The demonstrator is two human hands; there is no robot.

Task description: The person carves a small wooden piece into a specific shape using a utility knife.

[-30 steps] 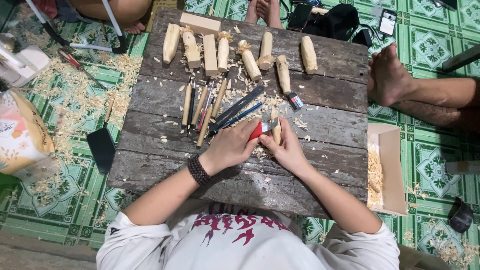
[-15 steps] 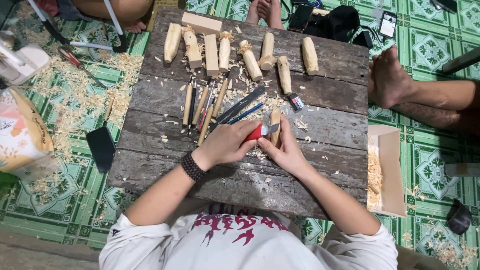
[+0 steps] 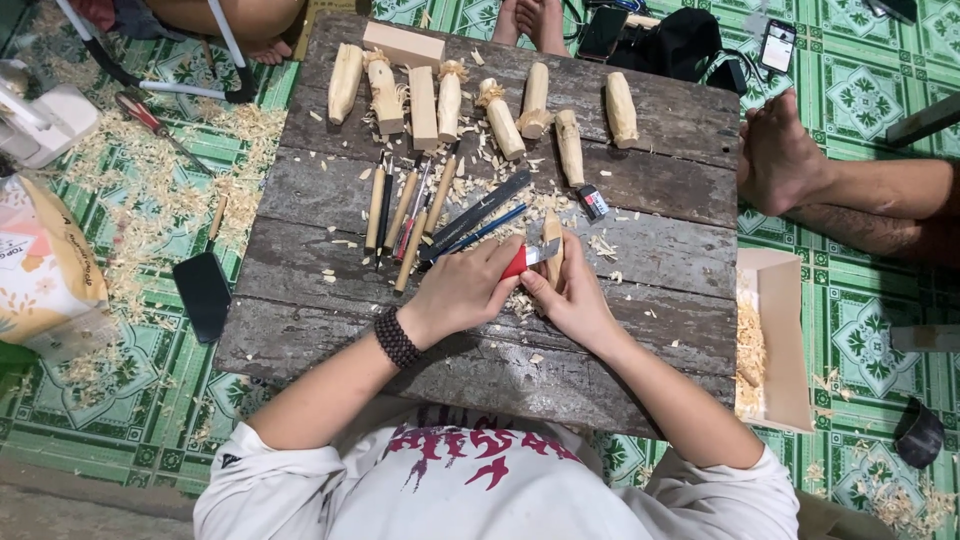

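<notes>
My left hand (image 3: 462, 292), with a dark bead bracelet on the wrist, grips a red-handled knife (image 3: 524, 260) whose blade lies against a small pale wooden piece (image 3: 553, 236). My right hand (image 3: 572, 296) holds that wooden piece upright over the low weathered wooden table (image 3: 330, 330). Both hands meet near the table's middle, above a scatter of wood shavings.
Several carving tools (image 3: 410, 212) lie in a row left of my hands. Several roughly carved wooden figures (image 3: 500, 118) line the far edge. A cardboard box with shavings (image 3: 775, 340) sits right; another person's foot (image 3: 780, 155) rests beside the table. A black paddle (image 3: 203, 292) lies left.
My hands have shifted slightly on the wooden piece, with the knife blade still working against it. The view has moved a little; nothing else has changed place.
</notes>
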